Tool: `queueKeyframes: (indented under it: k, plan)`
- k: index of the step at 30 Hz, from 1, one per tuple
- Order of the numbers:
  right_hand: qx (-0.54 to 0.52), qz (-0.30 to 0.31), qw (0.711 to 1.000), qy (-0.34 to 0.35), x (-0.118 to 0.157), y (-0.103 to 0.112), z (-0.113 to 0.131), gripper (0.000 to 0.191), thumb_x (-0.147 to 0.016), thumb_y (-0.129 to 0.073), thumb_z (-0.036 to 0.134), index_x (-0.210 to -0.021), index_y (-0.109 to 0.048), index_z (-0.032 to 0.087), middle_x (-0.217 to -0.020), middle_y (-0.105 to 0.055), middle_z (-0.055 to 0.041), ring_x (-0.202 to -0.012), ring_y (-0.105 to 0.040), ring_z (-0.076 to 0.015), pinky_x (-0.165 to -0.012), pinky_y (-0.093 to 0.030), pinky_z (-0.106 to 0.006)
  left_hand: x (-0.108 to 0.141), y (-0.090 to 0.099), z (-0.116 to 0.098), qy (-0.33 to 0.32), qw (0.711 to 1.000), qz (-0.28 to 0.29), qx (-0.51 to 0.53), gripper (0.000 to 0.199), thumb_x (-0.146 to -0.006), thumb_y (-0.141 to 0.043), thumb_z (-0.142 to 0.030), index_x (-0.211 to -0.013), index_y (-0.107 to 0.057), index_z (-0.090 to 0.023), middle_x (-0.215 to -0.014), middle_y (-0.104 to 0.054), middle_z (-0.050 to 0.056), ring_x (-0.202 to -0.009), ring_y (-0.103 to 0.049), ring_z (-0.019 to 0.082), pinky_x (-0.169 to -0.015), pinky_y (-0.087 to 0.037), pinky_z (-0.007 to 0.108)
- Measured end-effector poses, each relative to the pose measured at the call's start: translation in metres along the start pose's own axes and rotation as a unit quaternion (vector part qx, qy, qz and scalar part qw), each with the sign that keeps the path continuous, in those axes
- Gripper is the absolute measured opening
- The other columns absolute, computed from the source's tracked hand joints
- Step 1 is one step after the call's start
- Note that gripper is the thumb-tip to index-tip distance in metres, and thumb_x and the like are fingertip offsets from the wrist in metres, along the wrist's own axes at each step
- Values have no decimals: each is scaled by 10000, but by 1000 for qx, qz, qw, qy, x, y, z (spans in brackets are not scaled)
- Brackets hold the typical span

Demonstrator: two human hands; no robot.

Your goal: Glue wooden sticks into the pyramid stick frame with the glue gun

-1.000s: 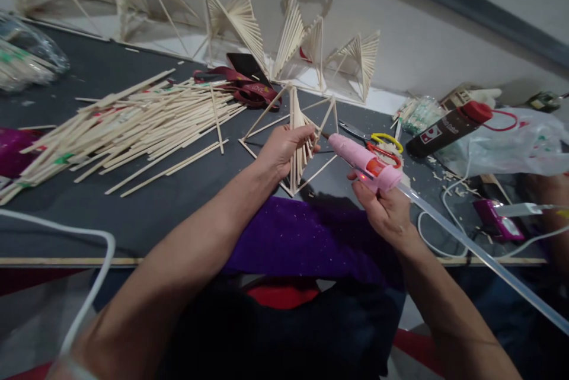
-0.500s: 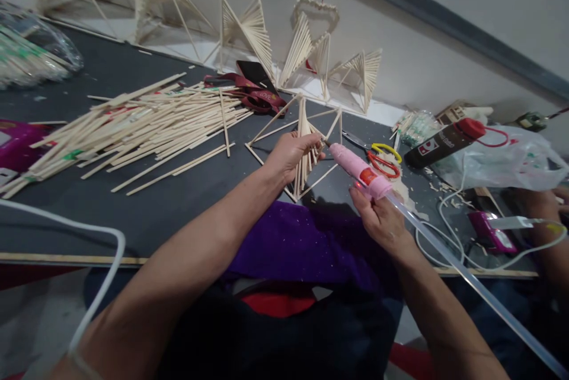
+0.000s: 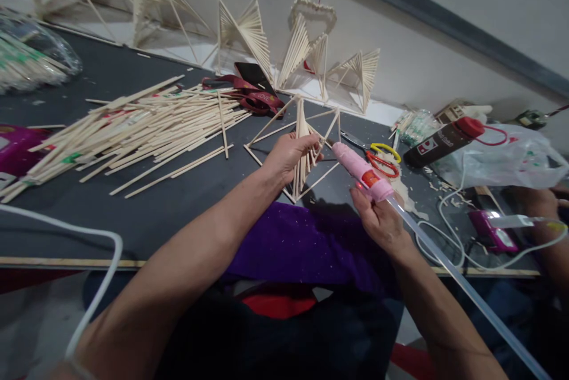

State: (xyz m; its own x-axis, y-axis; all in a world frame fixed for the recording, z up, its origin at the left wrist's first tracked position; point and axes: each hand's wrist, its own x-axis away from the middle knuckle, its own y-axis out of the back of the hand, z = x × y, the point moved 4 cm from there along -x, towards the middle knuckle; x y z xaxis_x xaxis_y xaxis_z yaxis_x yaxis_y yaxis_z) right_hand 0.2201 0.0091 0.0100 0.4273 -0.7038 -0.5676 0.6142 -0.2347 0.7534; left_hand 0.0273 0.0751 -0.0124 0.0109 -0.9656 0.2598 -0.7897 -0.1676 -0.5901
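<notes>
My left hand (image 3: 291,157) is closed on the fanned sticks of a wooden stick frame (image 3: 302,125), which stands on the dark table in front of me. Thin sticks form the frame's triangular outline, and part of the fan is hidden behind my fingers. In my right hand (image 3: 382,217) is a pink hot glue gun (image 3: 362,172), its nozzle pointing up and left at the frame, just right of my left fingertips. A long clear glue stick (image 3: 462,279) runs out of its back end toward the lower right. A small red light glows on the gun.
Loose wooden sticks (image 3: 164,131) lie heaped at left. Finished stick models (image 3: 244,30) line the wall. Scissors (image 3: 382,160), a dark bottle (image 3: 444,141), a plastic bag (image 3: 502,157) and a white cable (image 3: 440,243) are at right. Another person's hand (image 3: 537,202) shows at the right edge.
The glue gun's nozzle has drawn back slightly to the right from my left fingertips. My left hand keeps its hold on the frame.
</notes>
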Motion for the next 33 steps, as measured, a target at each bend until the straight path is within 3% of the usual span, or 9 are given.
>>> queueKeyframes:
  k: [5,10,15,22,33]
  plan:
    - [20,-34,998,58,-3,2,10,323,-915,-568,284,-1224,-589,191,-1135,-715,-152,-979,-714,-272,-828,-585,-380,-1,0,1,1,1000,10,12,81,-741,-659,-103,-692,-601,-131,-552,-596,20,-445,-569,114,-428,-434,214]
    - [26,-18,998,52,-8,0,13,326,-923,-551,261,-1238,-563,180,-1126,-717,-159,-886,-726,-244,-762,-591,-350,-3,1,2,-2,1000,14,25,81,-739,-668,-95,-686,-610,-116,-570,-605,26,-446,-570,109,-454,-468,221]
    - [50,-37,995,72,-5,2,13,365,-919,-565,247,-1273,-552,160,-1115,-715,-178,-932,-725,-266,-789,-598,-370,-2,1,2,-6,1000,11,24,105,-724,-671,-78,-668,-593,-120,-554,-598,24,-433,-555,109,-487,-497,237]
    - [47,-65,991,110,-1,2,13,362,-915,-577,228,-1264,-550,137,-1090,-719,-154,-911,-721,-232,-761,-603,-332,-2,1,2,3,1000,10,10,106,-724,-697,-113,-712,-592,-118,-543,-592,19,-434,-578,127,-420,-431,209]
    - [73,-66,989,107,-2,-4,9,386,-916,-573,219,-1293,-522,156,-1073,-728,-142,-800,-715,-212,-678,-587,-317,-2,0,2,0,1000,4,26,94,-755,-658,-74,-698,-596,-114,-555,-599,12,-436,-538,98,-485,-488,230]
